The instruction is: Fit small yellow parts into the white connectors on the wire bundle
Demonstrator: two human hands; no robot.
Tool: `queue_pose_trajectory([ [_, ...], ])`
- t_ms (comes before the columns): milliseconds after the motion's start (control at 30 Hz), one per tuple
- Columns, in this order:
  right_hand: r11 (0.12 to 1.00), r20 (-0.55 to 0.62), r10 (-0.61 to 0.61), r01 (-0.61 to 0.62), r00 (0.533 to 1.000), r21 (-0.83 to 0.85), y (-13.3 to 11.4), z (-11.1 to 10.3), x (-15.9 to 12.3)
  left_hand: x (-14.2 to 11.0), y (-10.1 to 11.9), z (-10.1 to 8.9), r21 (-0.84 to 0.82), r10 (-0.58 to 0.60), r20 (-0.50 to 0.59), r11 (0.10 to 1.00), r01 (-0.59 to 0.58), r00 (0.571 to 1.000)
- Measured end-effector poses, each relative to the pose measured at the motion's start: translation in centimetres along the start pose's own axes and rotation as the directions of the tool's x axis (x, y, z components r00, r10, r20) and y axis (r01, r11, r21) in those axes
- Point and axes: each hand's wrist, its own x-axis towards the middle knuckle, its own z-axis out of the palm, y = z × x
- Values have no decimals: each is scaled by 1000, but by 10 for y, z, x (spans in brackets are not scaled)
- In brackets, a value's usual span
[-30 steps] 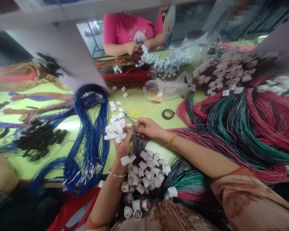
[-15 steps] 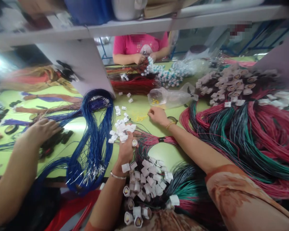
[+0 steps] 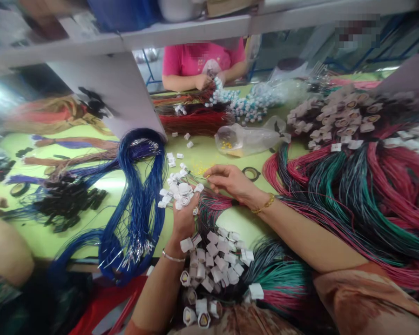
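Note:
My left hand (image 3: 184,218) is closed around a cluster of white plug connectors (image 3: 182,193), their thin wires trailing to the right. Just right of it, my right hand (image 3: 232,182) pinches a small yellow piece between thumb and fingertips, partly hidden by the fingers. Loose yellow pieces (image 3: 200,166) lie scattered on the green table (image 3: 237,223) beyond the fingertips. A bundle of red and dark wires (image 3: 212,202) runs beneath my right hand. Many more white connectors (image 3: 212,260) on wires are gathered close to my body.
Blue wires (image 3: 129,186) and black connectors (image 3: 70,202) lie to the left. A clear bag (image 3: 251,139) and a tape roll (image 3: 251,173) sit ahead. Red, green and black wires (image 3: 352,186) fill the right. A co-worker in pink (image 3: 199,65) sits opposite; another's arm (image 3: 7,237) shows at left.
My right hand has come back from the yellow pieces toward the connectors in my left hand. The co-worker's arm at left has withdrawn from the black connectors.

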Motion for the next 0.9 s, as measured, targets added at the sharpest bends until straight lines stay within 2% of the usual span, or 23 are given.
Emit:
queue_pose_trajectory([
  [133,987,23,-79,82,997,-140,-2,12,-10,-2,11,3,-110,-116,-25,987,113,993],
  [333,946,38,-169,173,985,-275,2,19,-15,-3,19,7,-139,-112,-18,984,108,994],
  [400,911,45,-233,234,972,-341,3,20,-16,-3,19,8,-159,-126,-24,980,121,992],
  [467,823,57,-348,334,936,-459,5,20,-16,-3,19,8,-171,-140,-34,976,132,990],
  [567,623,131,-521,480,844,-617,6,19,-16,-3,17,7,-161,-141,-49,978,131,989],
  [667,519,198,-575,541,794,-662,6,21,-18,-2,12,5,-165,-135,-61,979,123,989],
  [767,493,199,-587,541,785,-681,5,24,-21,-2,8,2,-147,-127,-58,982,118,990],
  [900,523,155,-569,501,807,-690,2,27,-22,-2,10,1,-90,-115,-22,990,112,993],
])
